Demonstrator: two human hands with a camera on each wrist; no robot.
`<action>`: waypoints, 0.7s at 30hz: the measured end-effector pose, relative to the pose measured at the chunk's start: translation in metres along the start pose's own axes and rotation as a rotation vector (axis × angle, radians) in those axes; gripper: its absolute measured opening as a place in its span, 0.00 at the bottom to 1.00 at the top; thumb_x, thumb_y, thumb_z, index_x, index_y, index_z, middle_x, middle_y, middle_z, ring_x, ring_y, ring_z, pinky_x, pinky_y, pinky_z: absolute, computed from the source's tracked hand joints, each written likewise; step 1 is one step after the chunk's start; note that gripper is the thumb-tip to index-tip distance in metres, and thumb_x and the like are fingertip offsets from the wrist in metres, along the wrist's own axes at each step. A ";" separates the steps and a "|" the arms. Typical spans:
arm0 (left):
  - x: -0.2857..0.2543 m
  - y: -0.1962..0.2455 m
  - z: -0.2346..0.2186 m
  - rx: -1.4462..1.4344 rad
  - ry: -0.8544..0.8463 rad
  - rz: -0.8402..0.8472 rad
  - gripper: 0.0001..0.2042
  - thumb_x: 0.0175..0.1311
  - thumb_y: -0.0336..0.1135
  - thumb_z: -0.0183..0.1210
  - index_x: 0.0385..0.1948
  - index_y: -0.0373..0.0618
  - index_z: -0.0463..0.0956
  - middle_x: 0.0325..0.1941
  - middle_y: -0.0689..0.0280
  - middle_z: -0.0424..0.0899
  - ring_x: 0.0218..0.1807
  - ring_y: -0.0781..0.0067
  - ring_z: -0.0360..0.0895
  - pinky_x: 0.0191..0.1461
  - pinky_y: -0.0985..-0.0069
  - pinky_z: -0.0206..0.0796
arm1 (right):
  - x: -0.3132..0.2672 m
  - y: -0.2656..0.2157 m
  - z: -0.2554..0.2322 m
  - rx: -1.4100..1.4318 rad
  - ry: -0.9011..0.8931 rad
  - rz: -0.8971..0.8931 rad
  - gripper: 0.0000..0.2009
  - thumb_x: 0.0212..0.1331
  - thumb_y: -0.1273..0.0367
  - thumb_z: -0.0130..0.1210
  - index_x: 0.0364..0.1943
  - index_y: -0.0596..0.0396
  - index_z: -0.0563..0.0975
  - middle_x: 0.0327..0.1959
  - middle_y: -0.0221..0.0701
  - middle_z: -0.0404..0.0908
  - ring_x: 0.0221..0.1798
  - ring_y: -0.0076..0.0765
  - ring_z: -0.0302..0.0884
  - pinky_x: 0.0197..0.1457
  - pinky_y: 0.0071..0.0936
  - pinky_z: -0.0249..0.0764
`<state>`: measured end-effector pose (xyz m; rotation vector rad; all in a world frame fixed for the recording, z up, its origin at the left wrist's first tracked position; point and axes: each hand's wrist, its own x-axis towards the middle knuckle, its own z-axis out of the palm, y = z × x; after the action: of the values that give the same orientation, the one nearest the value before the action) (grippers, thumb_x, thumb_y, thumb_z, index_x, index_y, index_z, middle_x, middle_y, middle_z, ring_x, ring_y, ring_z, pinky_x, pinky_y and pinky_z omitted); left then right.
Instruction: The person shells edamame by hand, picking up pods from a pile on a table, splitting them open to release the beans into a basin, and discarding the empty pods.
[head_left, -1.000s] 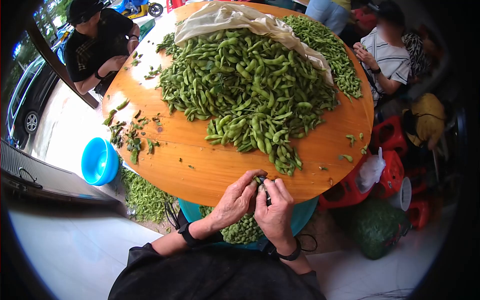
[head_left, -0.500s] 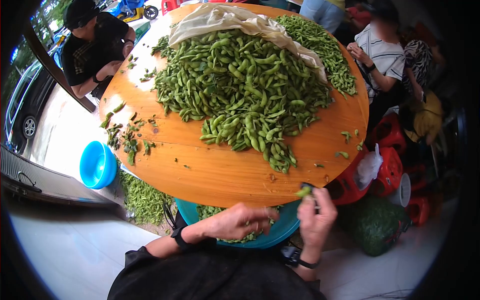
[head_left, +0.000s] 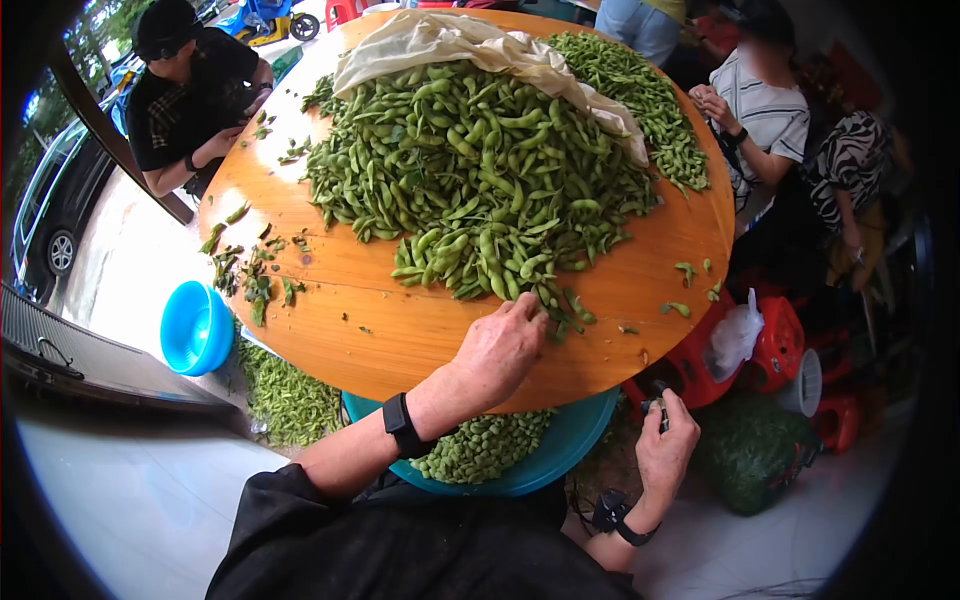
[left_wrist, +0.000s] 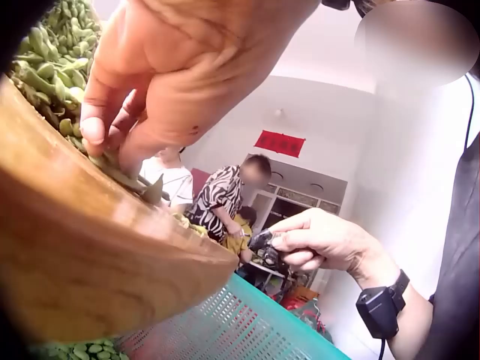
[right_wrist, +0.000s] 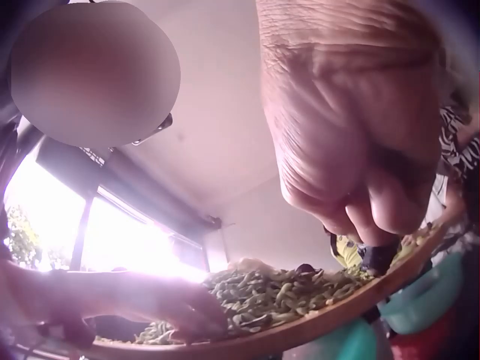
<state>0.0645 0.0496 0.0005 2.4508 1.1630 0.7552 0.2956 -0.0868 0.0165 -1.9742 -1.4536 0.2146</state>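
Observation:
My left hand (head_left: 495, 355) reaches over the round wooden table (head_left: 400, 350) to the near edge of the heap of green pods (head_left: 470, 180). In the left wrist view its bent fingers and thumb pinch a pod (left_wrist: 109, 160). Off the table's edge to the right, my right hand (head_left: 668, 450) grips a small dark tool (left_wrist: 261, 240) between thumb and fingers; its exact shape is unclear. Below the table's near edge sits a teal basin (head_left: 585, 440) with shelled green beans (head_left: 485, 448) in it.
A pale cloth (head_left: 450, 38) lies over the heap's far side. Loose leaves (head_left: 258, 285) are scattered at the table's left. Blue basins (head_left: 195, 330) stand on the floor at left, red stools (head_left: 780, 345) and a green bag (head_left: 750, 460) at right. People are around the table.
My hands were together at the near edge, then parted. The left hand has moved forward onto the pods; the right has moved right and down, and the pod seen by its tool has gone.

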 end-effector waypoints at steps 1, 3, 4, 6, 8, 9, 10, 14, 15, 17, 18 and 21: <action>-0.001 0.002 -0.001 0.005 -0.062 -0.111 0.12 0.54 0.28 0.63 0.39 0.40 0.75 0.40 0.57 0.74 0.41 0.52 0.77 0.41 0.57 0.73 | 0.001 -0.005 0.004 0.042 -0.001 -0.007 0.13 0.56 0.79 0.52 0.45 0.68 0.77 0.37 0.52 0.80 0.40 0.61 0.79 0.44 0.44 0.74; -0.003 -0.003 0.002 -0.027 0.008 -0.082 0.11 0.54 0.28 0.64 0.38 0.40 0.75 0.39 0.57 0.75 0.38 0.51 0.78 0.39 0.58 0.73 | 0.002 -0.016 0.011 0.075 -0.054 -0.024 0.11 0.56 0.79 0.53 0.44 0.65 0.78 0.36 0.48 0.82 0.39 0.56 0.81 0.43 0.39 0.76; -0.004 -0.005 0.002 -0.066 0.079 -0.054 0.11 0.54 0.29 0.65 0.37 0.41 0.76 0.37 0.57 0.76 0.35 0.51 0.79 0.37 0.60 0.74 | 0.002 -0.021 0.015 0.173 -0.092 0.005 0.11 0.57 0.79 0.53 0.44 0.65 0.79 0.35 0.47 0.82 0.38 0.53 0.82 0.42 0.38 0.76; -0.007 -0.003 -0.005 -0.183 0.096 -0.082 0.10 0.54 0.29 0.65 0.37 0.41 0.77 0.35 0.57 0.78 0.32 0.53 0.79 0.36 0.64 0.74 | 0.001 -0.030 0.029 0.316 -0.131 0.001 0.09 0.58 0.79 0.55 0.43 0.65 0.79 0.30 0.42 0.81 0.29 0.40 0.81 0.36 0.32 0.75; -0.009 0.006 -0.025 -0.524 0.025 -0.231 0.06 0.61 0.29 0.65 0.37 0.39 0.79 0.28 0.61 0.83 0.28 0.67 0.82 0.34 0.74 0.74 | 0.000 -0.043 0.043 0.596 -0.226 0.121 0.09 0.62 0.78 0.54 0.44 0.67 0.78 0.27 0.33 0.78 0.23 0.23 0.74 0.27 0.24 0.70; -0.012 0.003 -0.027 -0.525 0.022 -0.229 0.06 0.61 0.29 0.65 0.37 0.39 0.79 0.28 0.61 0.83 0.28 0.67 0.82 0.34 0.74 0.74 | 0.000 -0.051 0.050 0.726 -0.255 0.150 0.09 0.63 0.78 0.53 0.45 0.67 0.78 0.26 0.29 0.76 0.21 0.17 0.70 0.24 0.21 0.67; -0.016 0.001 -0.029 -0.783 -0.041 -0.346 0.06 0.64 0.28 0.63 0.38 0.39 0.79 0.29 0.64 0.83 0.30 0.74 0.81 0.35 0.77 0.74 | 0.002 -0.060 0.053 0.864 -0.328 0.208 0.10 0.64 0.78 0.51 0.46 0.69 0.78 0.26 0.26 0.74 0.22 0.16 0.69 0.23 0.19 0.66; -0.029 -0.003 -0.022 -1.152 -0.066 -0.445 0.06 0.67 0.25 0.60 0.42 0.36 0.78 0.31 0.69 0.82 0.33 0.84 0.79 0.37 0.82 0.74 | 0.010 -0.074 0.066 1.177 -0.503 0.299 0.13 0.67 0.78 0.49 0.53 0.70 0.75 0.24 0.21 0.67 0.20 0.12 0.61 0.21 0.16 0.58; -0.032 -0.003 -0.022 -1.167 -0.046 -0.441 0.08 0.65 0.24 0.61 0.43 0.35 0.77 0.30 0.69 0.82 0.32 0.84 0.78 0.38 0.82 0.73 | 0.011 -0.076 0.069 1.264 -0.552 0.323 0.14 0.68 0.77 0.49 0.55 0.70 0.74 0.23 0.21 0.67 0.20 0.12 0.59 0.21 0.16 0.57; -0.035 -0.002 -0.022 -1.143 -0.035 -0.437 0.09 0.65 0.23 0.62 0.45 0.36 0.75 0.31 0.69 0.83 0.33 0.84 0.78 0.39 0.82 0.73 | 0.011 -0.080 0.072 1.275 -0.556 0.359 0.14 0.68 0.76 0.50 0.55 0.70 0.74 0.22 0.20 0.66 0.20 0.11 0.58 0.21 0.15 0.55; -0.037 -0.002 -0.022 -1.117 -0.025 -0.431 0.11 0.64 0.23 0.62 0.46 0.37 0.73 0.32 0.68 0.83 0.33 0.84 0.78 0.39 0.83 0.73 | 0.011 -0.080 0.073 1.300 -0.572 0.371 0.13 0.68 0.76 0.50 0.54 0.69 0.74 0.22 0.20 0.66 0.20 0.12 0.58 0.21 0.15 0.55; -0.040 -0.002 -0.022 -1.003 0.021 -0.355 0.13 0.63 0.21 0.62 0.47 0.38 0.70 0.31 0.68 0.83 0.33 0.83 0.79 0.36 0.83 0.72 | 0.011 -0.080 0.076 1.314 -0.589 0.386 0.12 0.68 0.76 0.50 0.52 0.69 0.75 0.21 0.20 0.66 0.20 0.12 0.58 0.22 0.15 0.54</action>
<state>0.0291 0.0212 0.0045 1.3750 0.8648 0.9406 0.1995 -0.0331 0.0090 -1.0291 -0.7549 1.5599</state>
